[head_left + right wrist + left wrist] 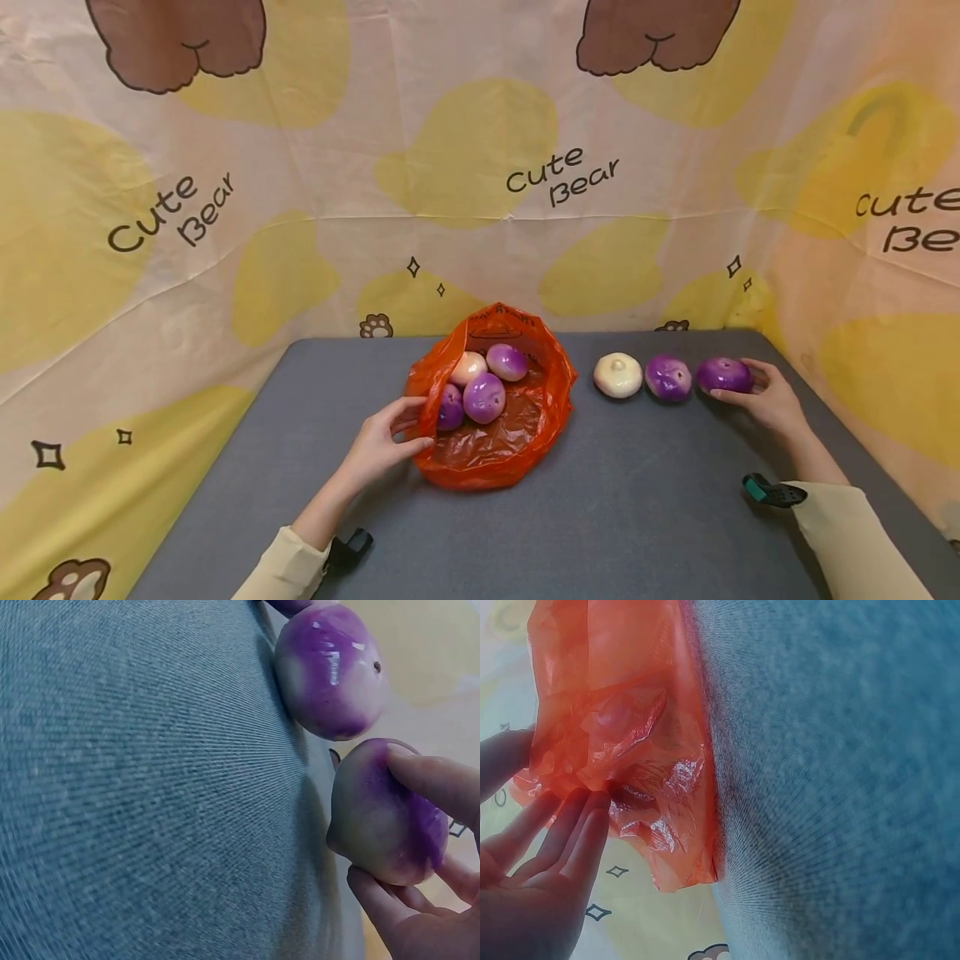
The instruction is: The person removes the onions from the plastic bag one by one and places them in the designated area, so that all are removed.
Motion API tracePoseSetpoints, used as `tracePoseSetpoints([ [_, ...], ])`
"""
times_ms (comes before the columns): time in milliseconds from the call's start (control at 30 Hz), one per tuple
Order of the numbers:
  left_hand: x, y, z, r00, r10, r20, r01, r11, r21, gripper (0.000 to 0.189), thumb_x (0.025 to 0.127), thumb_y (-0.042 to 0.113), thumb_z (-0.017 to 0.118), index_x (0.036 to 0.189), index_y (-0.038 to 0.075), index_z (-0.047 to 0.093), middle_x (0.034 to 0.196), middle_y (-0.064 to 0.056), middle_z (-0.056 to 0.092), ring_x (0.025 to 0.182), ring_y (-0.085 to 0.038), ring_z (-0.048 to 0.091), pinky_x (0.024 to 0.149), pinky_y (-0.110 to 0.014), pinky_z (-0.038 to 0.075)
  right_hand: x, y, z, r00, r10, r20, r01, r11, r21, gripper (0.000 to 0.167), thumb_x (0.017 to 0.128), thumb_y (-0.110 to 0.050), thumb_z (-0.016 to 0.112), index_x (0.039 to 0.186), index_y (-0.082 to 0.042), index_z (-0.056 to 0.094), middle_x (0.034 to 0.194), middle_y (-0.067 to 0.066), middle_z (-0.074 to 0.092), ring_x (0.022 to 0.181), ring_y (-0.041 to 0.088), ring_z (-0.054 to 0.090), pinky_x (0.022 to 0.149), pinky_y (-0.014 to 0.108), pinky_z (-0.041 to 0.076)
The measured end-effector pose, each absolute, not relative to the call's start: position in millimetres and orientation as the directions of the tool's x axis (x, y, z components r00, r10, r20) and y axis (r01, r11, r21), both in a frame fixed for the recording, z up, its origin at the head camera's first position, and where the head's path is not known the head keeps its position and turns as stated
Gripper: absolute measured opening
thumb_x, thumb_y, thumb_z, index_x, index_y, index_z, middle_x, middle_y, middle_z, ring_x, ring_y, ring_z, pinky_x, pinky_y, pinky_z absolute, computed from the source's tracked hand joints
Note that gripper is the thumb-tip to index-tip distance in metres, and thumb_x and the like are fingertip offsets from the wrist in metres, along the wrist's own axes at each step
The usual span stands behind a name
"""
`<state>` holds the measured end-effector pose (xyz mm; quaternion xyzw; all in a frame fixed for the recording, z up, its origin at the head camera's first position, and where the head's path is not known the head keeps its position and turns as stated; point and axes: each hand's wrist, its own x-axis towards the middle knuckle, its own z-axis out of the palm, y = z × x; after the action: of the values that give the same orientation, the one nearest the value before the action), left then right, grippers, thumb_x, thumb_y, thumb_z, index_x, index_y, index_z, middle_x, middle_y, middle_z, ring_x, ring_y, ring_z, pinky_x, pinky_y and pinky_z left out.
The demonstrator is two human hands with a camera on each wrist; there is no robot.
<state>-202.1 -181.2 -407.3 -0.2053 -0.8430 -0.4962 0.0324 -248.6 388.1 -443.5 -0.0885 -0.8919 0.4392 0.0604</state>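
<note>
An orange-red plastic bag [551, 417] stands with its mouth wide, and several purple and white turnips [484, 398] lie inside. My left hand [386, 437] holds the bag's left side by the rim; in the left wrist view, the fingers [581, 832] press against the thin plastic. On the right, my right hand [768, 400] grips a purple turnip [723, 376] between thumb and fingers. The right wrist view shows this turnip's [375, 817] pale underside; whether it touches the table I cannot tell. Left of it sit another purple turnip [668, 378] and a cream-white turnip [618, 376].
Everything stands on a dark grey table [600, 517]. Behind and at both sides hangs a printed cloth [465, 167] with yellow patches and lettering. The table's far edge runs just behind the bag and the row of turnips.
</note>
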Motion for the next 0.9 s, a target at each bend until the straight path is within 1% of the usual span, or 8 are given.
tracePoseSetpoints([
  [500, -199.8, -181.2, -405.6, -0.910, 0.314, 0.270, 0.388, 0.420, 0.820, 0.053, 0.077, 0.000, 0.075, 0.125, -0.004, 0.053, 0.120, -0.023, 0.060, 0.110, -0.037, 0.060, 0.095, -0.052, 0.047, -248.7, 385.2, -447.4, -0.979, 0.194, 0.069, 0.060, 0.590, -0.805, 0.092, 0.083, -0.032, 0.073, 0.146, 0.006, 0.017, 0.141, 0.042, 0.026, 0.126, 0.056, 0.030, 0.098, 0.068, 0.031],
  [900, -199.6, -182.2, -405.5, -0.906, 0.319, 0.278, 0.398, 0.417, 0.817, 0.053, 0.077, 0.001, 0.075, 0.125, -0.005, 0.053, 0.121, -0.023, 0.060, 0.110, -0.037, 0.060, 0.095, -0.051, 0.047, -245.3, 386.8, -447.5, -0.984, 0.163, 0.066, 0.048, 0.608, -0.792, 0.092, 0.084, -0.033, 0.072, 0.147, 0.004, 0.016, 0.140, 0.042, 0.027, 0.124, 0.057, 0.031, 0.096, 0.070, 0.033],
])
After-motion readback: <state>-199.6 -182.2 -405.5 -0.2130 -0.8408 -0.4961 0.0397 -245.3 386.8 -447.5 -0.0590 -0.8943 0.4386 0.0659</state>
